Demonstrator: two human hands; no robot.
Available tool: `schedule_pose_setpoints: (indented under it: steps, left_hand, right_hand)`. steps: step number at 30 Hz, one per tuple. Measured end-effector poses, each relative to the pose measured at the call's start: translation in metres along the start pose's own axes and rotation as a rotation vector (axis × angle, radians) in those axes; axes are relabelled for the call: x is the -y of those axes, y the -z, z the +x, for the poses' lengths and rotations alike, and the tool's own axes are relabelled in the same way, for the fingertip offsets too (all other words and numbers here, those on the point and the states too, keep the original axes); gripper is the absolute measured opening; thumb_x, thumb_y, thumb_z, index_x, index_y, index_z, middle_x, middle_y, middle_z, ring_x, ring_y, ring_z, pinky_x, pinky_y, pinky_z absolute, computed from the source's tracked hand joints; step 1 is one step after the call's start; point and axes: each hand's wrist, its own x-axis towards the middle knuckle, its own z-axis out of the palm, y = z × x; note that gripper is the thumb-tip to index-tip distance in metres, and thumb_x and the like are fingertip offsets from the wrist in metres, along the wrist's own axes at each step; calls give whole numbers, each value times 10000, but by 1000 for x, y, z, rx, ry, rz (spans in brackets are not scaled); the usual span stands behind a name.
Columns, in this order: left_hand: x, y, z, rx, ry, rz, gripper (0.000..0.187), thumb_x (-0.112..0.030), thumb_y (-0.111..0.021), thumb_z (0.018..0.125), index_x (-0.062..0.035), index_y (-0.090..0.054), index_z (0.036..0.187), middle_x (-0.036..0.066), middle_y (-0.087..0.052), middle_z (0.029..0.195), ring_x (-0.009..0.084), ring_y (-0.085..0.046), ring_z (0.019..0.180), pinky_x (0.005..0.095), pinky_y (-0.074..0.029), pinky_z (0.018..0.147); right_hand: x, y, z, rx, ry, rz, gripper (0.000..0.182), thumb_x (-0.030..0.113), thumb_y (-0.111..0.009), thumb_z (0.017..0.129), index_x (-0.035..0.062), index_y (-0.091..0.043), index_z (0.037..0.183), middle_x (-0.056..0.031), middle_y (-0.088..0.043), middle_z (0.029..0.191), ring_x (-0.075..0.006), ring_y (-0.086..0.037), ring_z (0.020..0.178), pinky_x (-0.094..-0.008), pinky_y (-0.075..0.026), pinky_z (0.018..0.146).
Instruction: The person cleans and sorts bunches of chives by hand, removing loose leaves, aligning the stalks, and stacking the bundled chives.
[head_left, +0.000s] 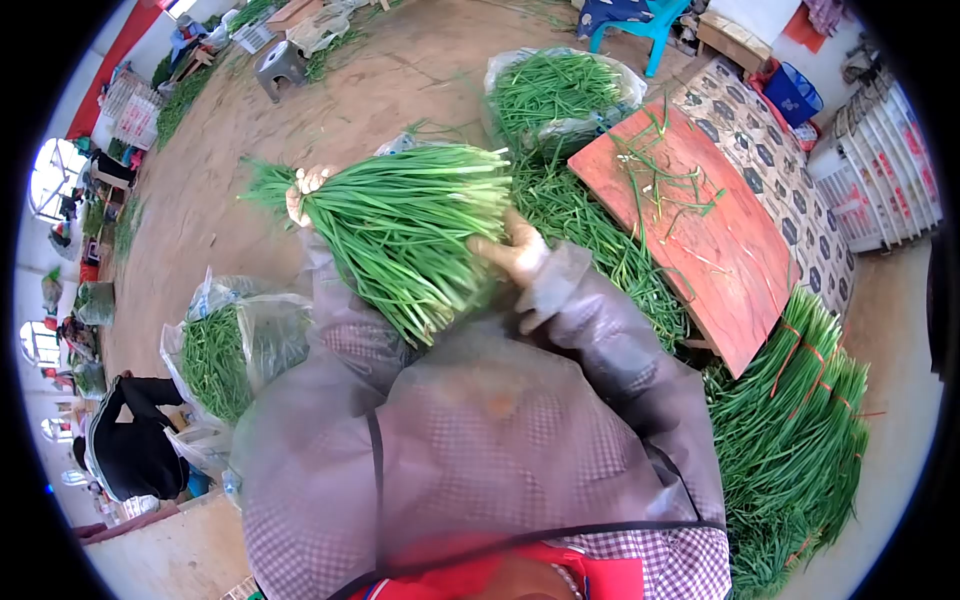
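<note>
My left hand [308,192] is closed around a large bunch of garlic chives [410,215] near its thin leafy end, in front of my chest. The pale stem ends fan out to the right and downward. At that fanned side is my right hand [515,252], its fingers apart and touching or almost touching the stems, slightly blurred. To the right, loose chives [600,240] are heaped beside a reddish wooden board [700,240], which has leaf scraps and red ties on it.
Tied chive bundles [785,440] are stacked at my right. Plastic bags of greens stand ahead [555,90] and at left [215,360]. A grey stool [280,65], a turquoise chair [655,30] and white crates [880,165] stand around. Another person [140,435] bends over at left.
</note>
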Motion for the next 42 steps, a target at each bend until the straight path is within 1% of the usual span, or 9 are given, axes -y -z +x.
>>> schedule_pose_setpoints:
  steps: [2,7,15,16,19,24,31,36,42]
  left_hand:
    - [-7,-1,3,-15,44,-39,264,-161,-538,826,18,-582,1015,9,-544,802,128,-497,811,314,-362,875]
    - [-12,-7,-4,-117,60,-76,223,-168,-547,822,-12,-590,975,-1,-526,755,126,-489,773,324,-354,874]
    - [-15,1,-1,-58,36,-14,284,-166,-497,832,-12,-575,1057,17,-544,798,139,-494,790,337,-354,887]
    - [-17,0,0,-72,49,-24,285,-160,-494,827,-12,-565,1060,20,-541,792,142,-498,788,338,-357,887]
    - [-9,-2,2,-45,51,-59,276,-157,-499,825,-15,-574,1049,22,-540,792,145,-500,789,342,-357,892]
    - [4,-18,8,-177,108,-90,197,-124,-548,762,-49,-568,943,8,-504,722,149,-478,745,342,-355,860]
    - [21,-44,17,-86,171,-19,209,-128,-553,799,-56,-511,991,2,-493,759,152,-481,767,335,-351,889]
    - [43,-56,12,-117,207,24,170,-117,-501,792,-68,-516,955,17,-495,775,168,-486,804,371,-340,906]
    - [10,-30,7,-79,62,-58,188,-138,-556,803,-59,-522,970,5,-504,769,145,-496,788,329,-351,893]
  right_hand:
    - [4,-12,-10,11,-127,201,214,188,-565,899,78,-605,1077,82,-421,568,-26,-284,442,-215,-199,412]
    - [-17,71,-33,-111,-214,-55,201,241,-537,922,66,-603,847,90,-323,505,-29,-249,408,-222,-177,383]
    - [-28,153,-82,-329,-428,-435,218,264,-559,876,63,-630,830,14,-497,594,-87,-440,499,-246,-329,453]
    - [-36,151,-81,-278,-34,-876,196,223,-593,848,49,-642,924,-37,-610,731,-137,-561,634,-268,-446,574]
    - [15,88,-76,-208,-60,-680,286,160,-606,845,15,-611,1091,-43,-647,895,-137,-578,840,-278,-461,782]
    - [53,-13,-39,58,477,-1024,415,169,-614,820,94,-540,1222,-163,-662,946,-260,-656,815,-355,-516,734]
    - [27,-35,6,73,620,-1058,192,201,-622,791,80,-596,938,-186,-620,793,-353,-609,713,-410,-485,622]
    - [40,-6,-11,382,25,-555,149,151,-615,869,21,-634,939,-35,-610,716,-63,-517,693,-268,-449,637]
    - [20,71,-59,420,21,-816,259,172,-646,802,28,-643,1017,-148,-662,843,-238,-629,737,-347,-479,687]
